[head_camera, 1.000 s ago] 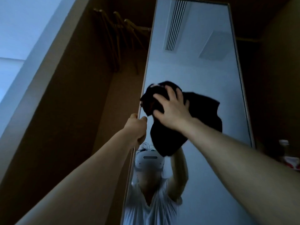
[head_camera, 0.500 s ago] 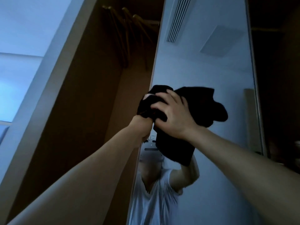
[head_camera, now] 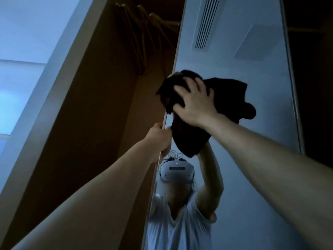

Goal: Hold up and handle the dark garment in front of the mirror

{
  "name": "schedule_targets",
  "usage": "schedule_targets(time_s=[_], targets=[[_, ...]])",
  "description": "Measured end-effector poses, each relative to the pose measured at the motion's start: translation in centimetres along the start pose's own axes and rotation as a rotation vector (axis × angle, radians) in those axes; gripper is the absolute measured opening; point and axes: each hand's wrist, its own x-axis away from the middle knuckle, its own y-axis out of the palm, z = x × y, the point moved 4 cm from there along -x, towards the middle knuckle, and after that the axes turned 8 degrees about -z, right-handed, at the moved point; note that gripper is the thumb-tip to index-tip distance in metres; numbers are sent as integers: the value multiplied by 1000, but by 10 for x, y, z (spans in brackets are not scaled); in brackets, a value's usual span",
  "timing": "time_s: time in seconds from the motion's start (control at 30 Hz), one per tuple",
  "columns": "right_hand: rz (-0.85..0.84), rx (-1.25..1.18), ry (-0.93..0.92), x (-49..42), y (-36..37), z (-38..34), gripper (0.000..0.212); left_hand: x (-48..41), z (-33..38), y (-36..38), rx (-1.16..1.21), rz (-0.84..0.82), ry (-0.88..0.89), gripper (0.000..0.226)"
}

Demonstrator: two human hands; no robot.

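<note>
A tall mirror door (head_camera: 243, 87) fills the middle and right of the view. My right hand (head_camera: 195, 103) presses a crumpled black cloth (head_camera: 228, 96) against the glass near the door's left edge, fingers spread over the cloth. Lower down, my left hand (head_camera: 159, 138) grips the thin left edge of the mirror door (head_camera: 163, 123), fingers curled round it. The glass reflects a person in a white shirt wearing a white headset (head_camera: 177, 171), with one arm raised behind the cloth.
The brown inside of an open wardrobe (head_camera: 100, 109) lies left of the door, with several wooden hangers (head_camera: 144, 33) on a rail up high. A pale wall (head_camera: 27, 51) stands at far left. The mirror reflects a ceiling vent (head_camera: 205, 24). Dark wardrobe space lies at right.
My right hand has moved the cloth a little up and along the glass by the door's left edge. My left hand stays on the door edge. The view has drifted closer and to the left.
</note>
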Motion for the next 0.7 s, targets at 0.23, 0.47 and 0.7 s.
schedule_targets(time_s=[0.23, 0.47, 0.7], targets=[[23, 74, -96, 22, 12, 14, 55, -8, -3, 0, 3, 53, 48, 32], [33, -19, 88, -5, -8, 37, 55, -2, -3, 0, 25, 17, -1, 40], [70, -2, -201, 132, 48, 6, 51, 2, 4, 1, -37, 76, 69, 39]])
